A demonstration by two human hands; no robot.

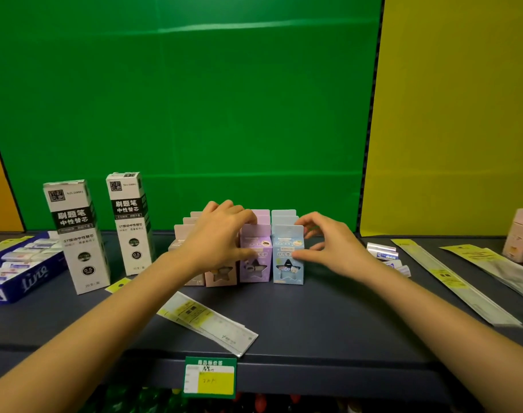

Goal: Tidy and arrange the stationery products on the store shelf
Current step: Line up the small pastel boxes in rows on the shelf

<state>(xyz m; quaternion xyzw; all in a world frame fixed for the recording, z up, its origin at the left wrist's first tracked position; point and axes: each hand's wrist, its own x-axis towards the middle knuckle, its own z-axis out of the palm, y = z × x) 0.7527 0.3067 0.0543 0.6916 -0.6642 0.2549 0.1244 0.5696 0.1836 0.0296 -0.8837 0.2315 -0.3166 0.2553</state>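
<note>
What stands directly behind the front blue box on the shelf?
Behind the blue box, two more pale tabbed tops show in a row. Their fronts are covered, so their designs cannot be seen. The right hand touches its side.

Setting: retail shop, stationery section. Evidence: dark shelf (pixel 313 317) with a green-and-yellow price tag (pixel 210 377) clipped to its front edge; boxed pen refills (pixel 75 234) stood upright; small star-window cartons (pixel 287 257) lined in rows; packaged rulers (pixel 208 323) lying flat; blue display box (pixel 22 278) of small packets at left. Green backboard (pixel 179 99) behind.
</note>
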